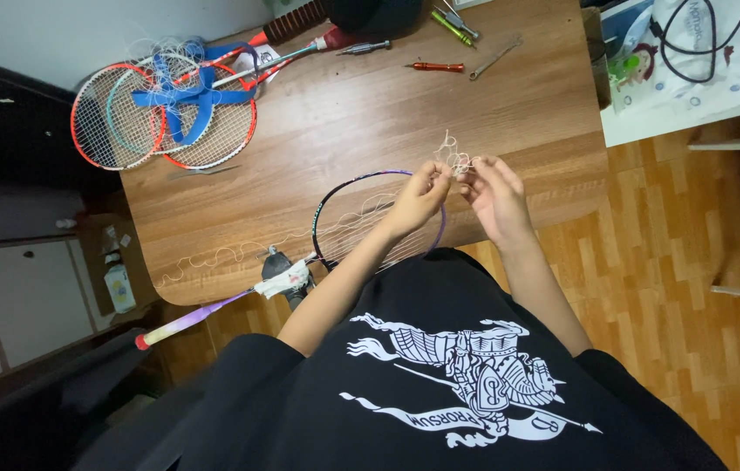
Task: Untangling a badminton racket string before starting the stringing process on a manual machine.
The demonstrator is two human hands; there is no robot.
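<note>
My left hand [422, 192] and my right hand [494, 194] are raised close together over the table's near edge, both pinching a tangled bunch of white racket string [455, 159]. Below them lies a badminton racket with a dark purple frame [335, 194], partly strung, its loose string trailing left across the wood. Its pale purple handle [187, 321] sticks out past the table edge. My left forearm covers part of the racket head.
Wooden table [370, 113]. Two red-framed rackets [160, 113] with blue tape and loose string lie at the far left corner. An orange-handled tool [439, 66], a green tool [450, 26] and a metal tool [494, 59] lie at the back. A white surface with a black cable [701, 44] stands right.
</note>
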